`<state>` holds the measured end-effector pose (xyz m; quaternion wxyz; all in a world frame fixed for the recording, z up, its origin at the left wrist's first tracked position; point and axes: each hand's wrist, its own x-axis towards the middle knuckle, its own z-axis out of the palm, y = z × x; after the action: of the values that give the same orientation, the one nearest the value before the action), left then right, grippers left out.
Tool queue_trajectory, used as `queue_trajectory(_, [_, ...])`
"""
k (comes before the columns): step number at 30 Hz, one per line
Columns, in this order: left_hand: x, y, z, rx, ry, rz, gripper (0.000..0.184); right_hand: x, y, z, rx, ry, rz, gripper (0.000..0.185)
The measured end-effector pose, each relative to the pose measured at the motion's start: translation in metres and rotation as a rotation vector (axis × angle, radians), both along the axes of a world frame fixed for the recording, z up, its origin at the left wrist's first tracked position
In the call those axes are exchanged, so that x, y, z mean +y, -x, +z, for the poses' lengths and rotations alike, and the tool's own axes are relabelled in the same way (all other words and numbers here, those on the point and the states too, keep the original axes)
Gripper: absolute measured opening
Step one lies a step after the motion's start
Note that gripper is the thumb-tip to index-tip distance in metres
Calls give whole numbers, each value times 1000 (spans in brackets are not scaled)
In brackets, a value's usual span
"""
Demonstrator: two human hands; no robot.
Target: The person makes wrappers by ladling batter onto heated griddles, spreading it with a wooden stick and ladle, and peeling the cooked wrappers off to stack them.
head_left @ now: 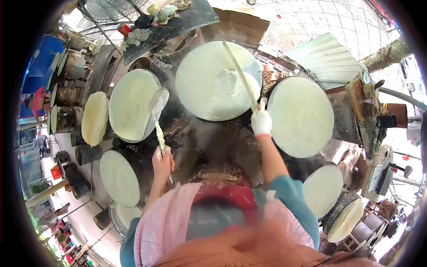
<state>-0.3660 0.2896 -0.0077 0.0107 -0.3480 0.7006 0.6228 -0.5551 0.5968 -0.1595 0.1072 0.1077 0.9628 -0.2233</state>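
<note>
My left hand (163, 163) is closed round the wrapped handle of a large metal ladle (159, 102). The ladle's bowl overlaps the edge of a round pale sheet (131, 104) on the left. My right hand (261, 122), in a white glove, grips the near end of a long flat stick (240, 71). The stick reaches across the pale, wet-looking batter (202, 82) on the large round griddle (259, 69) ahead of me. A fold or ripple shows in the batter beside the stick. Another round pale sheet (301, 118) lies just right of my gloved hand.
More pale rounds surround me, including one at lower left (119, 178) and one at lower right (323, 191). A fan (111, 9) stands at the far left, near a dark board (195, 20). Corrugated sheeting (327, 60) leans at far right.
</note>
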Motion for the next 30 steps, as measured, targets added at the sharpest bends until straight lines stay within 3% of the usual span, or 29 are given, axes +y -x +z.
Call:
queue_trajectory(6, [-1, -23, 9, -47, 30, 88, 11, -17, 147, 15, 72, -26, -15, 51])
queue_trajectory(9, [-1, -31, 12, -74, 51, 99, 12, -40, 120, 39, 251, 218, 32, 47])
queue_trajectory(11, [1, -29, 12, -58, 28, 105, 13, -42, 82, -14, 850, 545, 280, 40])
queue_trajectory(13, [4, -22, 17, -51, 6, 89, 13, -31, 5, 31, 429, 764, 50, 32])
queue_trajectory(14, [5, -16, 18, -49, -2, 78, 13, -28, -14, 2, 523, 938, -122, 29])
queue_trajectory(16, [12, -5, 21, -67, -14, 74, 14, -12, -52, -4, 265, 1262, -472, 27])
queue_trajectory(17, [15, 2, 19, -47, -37, 45, 14, 3, -68, 2, -91, 1390, -633, 28])
queue_trajectory(19, [20, 8, 16, -23, -82, -10, 15, -3, -87, 31, -397, 1350, -557, 30])
queue_trajectory(24, [38, 11, 13, -1, -70, -73, 18, 32, -72, 30, -291, 1261, -478, 20])
queue_trajectory(27, [46, 5, 13, -10, -85, -39, 16, 41, -71, 16, -505, 1238, -430, 17])
queue_trajectory(30, [48, 4, 7, -15, -93, -32, 17, 35, -79, 24, -635, 1281, -374, 28])
